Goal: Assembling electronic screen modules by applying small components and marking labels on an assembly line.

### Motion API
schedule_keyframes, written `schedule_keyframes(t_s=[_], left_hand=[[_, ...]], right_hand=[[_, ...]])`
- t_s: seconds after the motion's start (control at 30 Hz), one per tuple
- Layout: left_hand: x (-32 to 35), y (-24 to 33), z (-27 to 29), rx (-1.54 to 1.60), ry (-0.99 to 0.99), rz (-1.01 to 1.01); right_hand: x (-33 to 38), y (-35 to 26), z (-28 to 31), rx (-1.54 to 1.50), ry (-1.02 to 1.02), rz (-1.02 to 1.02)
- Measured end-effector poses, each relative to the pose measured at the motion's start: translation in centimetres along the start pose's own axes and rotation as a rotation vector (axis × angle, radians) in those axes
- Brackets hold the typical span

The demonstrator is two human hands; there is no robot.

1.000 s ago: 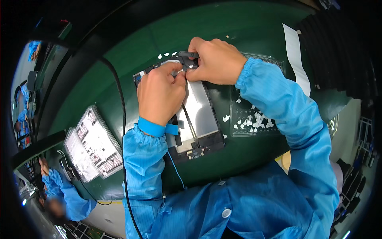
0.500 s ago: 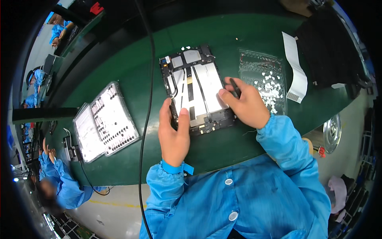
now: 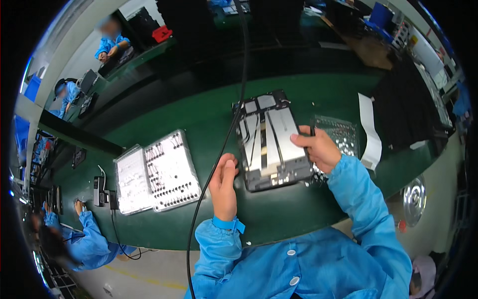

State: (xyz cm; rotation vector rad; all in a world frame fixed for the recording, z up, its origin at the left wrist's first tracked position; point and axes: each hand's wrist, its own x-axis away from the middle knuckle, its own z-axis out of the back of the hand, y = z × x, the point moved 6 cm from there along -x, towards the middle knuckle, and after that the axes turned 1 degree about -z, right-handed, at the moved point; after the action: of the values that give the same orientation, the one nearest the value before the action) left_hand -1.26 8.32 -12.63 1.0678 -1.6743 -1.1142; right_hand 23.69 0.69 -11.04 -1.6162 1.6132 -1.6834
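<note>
An opened tablet [image 3: 286,127] with silver battery packs, black ribbon cables and dark circuit parts is in front of me. My right hand [image 3: 322,149] grips its right edge, thumb on top and fingers along the side. A short dark tool [image 3: 312,131] sticks up from that same hand; its kind cannot be made out. Beside the tablet's left edge, apart from it, my left hand [image 3: 224,189] is raised with fingers slightly curled and nothing visible in them. A blue wrist strap [image 3: 226,223] circles the left wrist.
Left lie clear trays [image 3: 172,169] of small black parts, beside a small black device [image 3: 102,197]. A black cable [image 3: 219,154] hangs across the view. Right are a clear plastic tray [image 3: 343,132] and a white strip [image 3: 367,129]. Co-workers [image 3: 89,239] sit at left.
My view has shifted, showing more of the far side. My left hand has come off the tablet's left edge, and my right hand has taken hold of its right edge.
</note>
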Motion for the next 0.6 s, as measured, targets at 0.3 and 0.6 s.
schedule_keyframes(t_s=[0.3,0.6], left_hand=[[-0.4,-1.9,1.4,-0.335,0.024,-0.137],[-0.2,-1.2,0.4,-0.537,-0.050,-0.239]], right_hand=[[-20.0,-7.2,-1.3,0.143,0.067,0.078],[-21.7,-9.9,-9.3,1.189,0.296,0.337]])
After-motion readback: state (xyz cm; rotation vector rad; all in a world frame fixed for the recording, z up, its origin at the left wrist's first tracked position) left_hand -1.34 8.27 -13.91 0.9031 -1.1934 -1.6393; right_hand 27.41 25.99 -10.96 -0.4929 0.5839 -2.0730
